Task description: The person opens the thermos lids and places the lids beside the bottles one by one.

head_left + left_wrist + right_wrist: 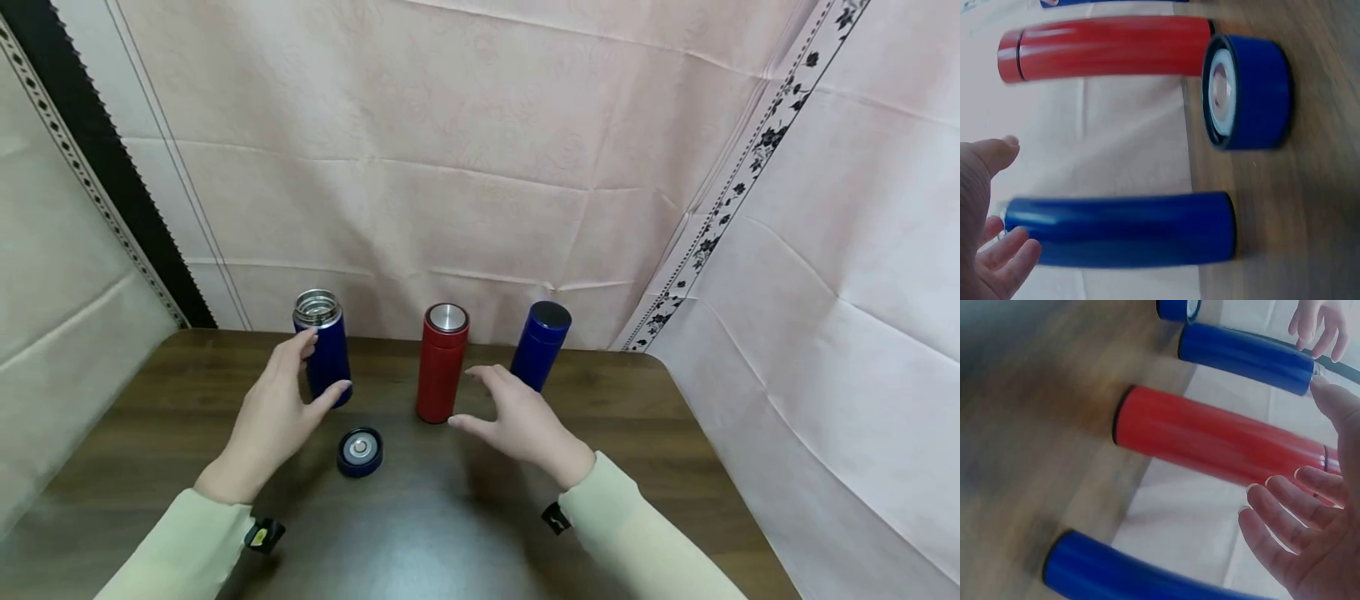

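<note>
An uncapped blue thermos flask (327, 357) stands upright at the left, its steel mouth showing. My left hand (276, 410) is beside it with thumb and fingers spread, holding nothing; whether a fingertip touches the flask I cannot tell. In front of that flask a blue lid (360, 452) lies with its inner side up. A red thermos flask (442, 363) with a steel-topped lid stands in the middle. Near its right side my right hand (519, 418) is held with fingers apart and nothing in it. Behind this hand stands a second blue flask (542, 343) with a dark lid.
All of these stand on a brown wooden table (420, 533). Pale cloth (465, 150) hangs behind the table's back edge, and more cloth (847, 275) hangs at the right. The three flasks form a row near the back edge.
</note>
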`<action>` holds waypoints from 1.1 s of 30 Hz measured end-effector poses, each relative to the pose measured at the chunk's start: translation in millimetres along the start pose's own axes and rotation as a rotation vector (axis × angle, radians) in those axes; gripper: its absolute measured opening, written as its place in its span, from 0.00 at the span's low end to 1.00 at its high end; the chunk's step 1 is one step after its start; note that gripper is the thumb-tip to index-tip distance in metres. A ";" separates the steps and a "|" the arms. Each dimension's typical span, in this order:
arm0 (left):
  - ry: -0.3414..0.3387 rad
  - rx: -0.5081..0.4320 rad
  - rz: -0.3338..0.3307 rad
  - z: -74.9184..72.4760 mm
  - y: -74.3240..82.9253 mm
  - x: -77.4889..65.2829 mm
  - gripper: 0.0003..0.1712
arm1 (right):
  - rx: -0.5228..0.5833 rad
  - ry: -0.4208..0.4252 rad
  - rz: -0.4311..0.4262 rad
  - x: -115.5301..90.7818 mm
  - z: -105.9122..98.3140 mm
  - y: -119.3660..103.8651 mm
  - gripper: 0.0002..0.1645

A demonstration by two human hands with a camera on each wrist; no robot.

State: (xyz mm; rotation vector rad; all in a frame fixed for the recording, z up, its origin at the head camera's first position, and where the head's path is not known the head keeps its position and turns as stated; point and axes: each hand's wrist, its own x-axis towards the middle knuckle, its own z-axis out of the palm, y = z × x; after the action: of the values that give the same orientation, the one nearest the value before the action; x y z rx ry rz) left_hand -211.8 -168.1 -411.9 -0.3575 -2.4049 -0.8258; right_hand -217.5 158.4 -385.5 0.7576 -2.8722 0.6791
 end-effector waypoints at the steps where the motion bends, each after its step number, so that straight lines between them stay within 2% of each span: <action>1: -0.005 -0.006 0.016 2.3 3.4 0.7 0.49 | -0.006 0.011 -0.002 -0.1 -3.2 2.0 0.44; 8: -0.110 -0.023 0.041 16.8 18.9 7.6 0.50 | -0.048 0.068 -0.025 5.9 -18.7 8.1 0.41; 15: -0.142 -0.081 0.078 36.0 34.7 20.2 0.48 | -0.011 0.116 0.006 20.2 -31.1 2.9 0.40; 20: -0.190 -0.120 0.034 49.6 42.6 29.0 0.47 | 0.062 0.139 0.044 33.9 -33.7 -2.5 0.42; 28: -0.280 -0.197 -0.080 74.0 42.7 41.4 0.48 | 0.134 0.160 0.041 54.3 -31.0 -5.7 0.45; 33: -0.341 -0.236 -0.144 90.6 50.0 47.7 0.51 | 0.195 0.197 0.046 68.2 -23.8 -12.2 0.41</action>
State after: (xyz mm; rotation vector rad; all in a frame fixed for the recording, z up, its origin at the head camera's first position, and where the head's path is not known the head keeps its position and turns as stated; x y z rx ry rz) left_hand -268.1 -69.2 -418.6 -0.4513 -2.6753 -1.2033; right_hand -271.5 129.0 -345.8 0.6087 -2.6794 0.9912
